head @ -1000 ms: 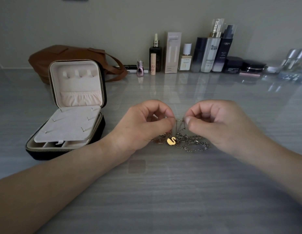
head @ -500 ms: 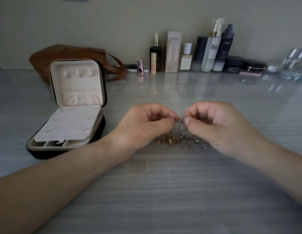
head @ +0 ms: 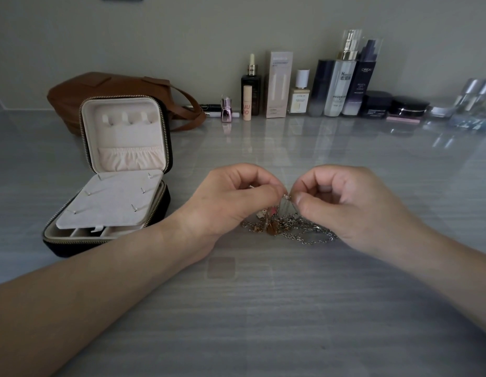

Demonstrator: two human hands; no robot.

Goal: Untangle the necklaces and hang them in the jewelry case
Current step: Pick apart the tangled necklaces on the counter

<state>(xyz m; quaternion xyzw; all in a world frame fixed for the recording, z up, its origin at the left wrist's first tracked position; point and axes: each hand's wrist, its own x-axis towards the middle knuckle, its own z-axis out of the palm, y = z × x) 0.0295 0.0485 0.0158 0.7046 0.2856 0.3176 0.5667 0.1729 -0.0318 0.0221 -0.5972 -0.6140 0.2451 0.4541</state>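
Tangled silver and gold chain necklaces (head: 288,227) heaped on grey bench (head: 263,308); left hand (head: 231,202) and right hand (head: 345,205) fingers curled, pinching strands together above heap. Open black zip jewelry case (head: 114,180) left, apart.

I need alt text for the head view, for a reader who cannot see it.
The left hand and the right hand pinch a tangle of necklaces that lies partly on a grey table. An open jewelry case, nothing hanging in it, stands to the left; cosmetic bottles and a brown bag line the far wall.
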